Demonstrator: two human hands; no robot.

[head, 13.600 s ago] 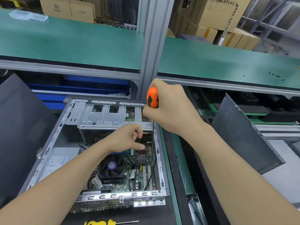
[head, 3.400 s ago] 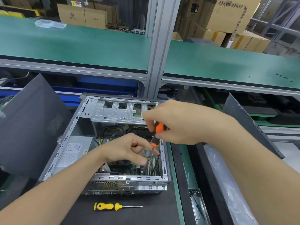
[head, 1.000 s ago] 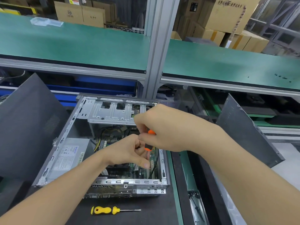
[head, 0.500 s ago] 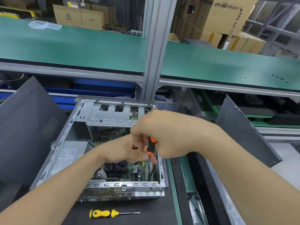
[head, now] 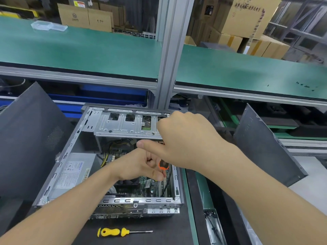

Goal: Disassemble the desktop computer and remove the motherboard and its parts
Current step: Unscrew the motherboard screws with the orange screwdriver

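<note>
While our right hand [head: 185, 138] grips the orange screwdriver [head: 163, 165] mid-frame and our curled left hand [head: 141, 167] pinches its shaft, we should hold it square to the motherboard [head: 147, 183], pressing down.

Case [head: 123, 200] centre; power supply [head: 74, 172] inside left; loose screwdriver [head: 110, 232] before case; panel [head: 26, 138] left.

**Tight way into the case [head: 58, 167]**

The drive cage [head: 123, 127] roofs the far end of the case; the power supply [head: 72, 172] fills its left. My left hand [head: 139, 165] and right hand [head: 184, 140], both on the orange screwdriver [head: 163, 165], crowd the rest of the opening. I see free worktop [head: 168, 232] in front, beside the yellow screwdriver [head: 113, 232].
</note>
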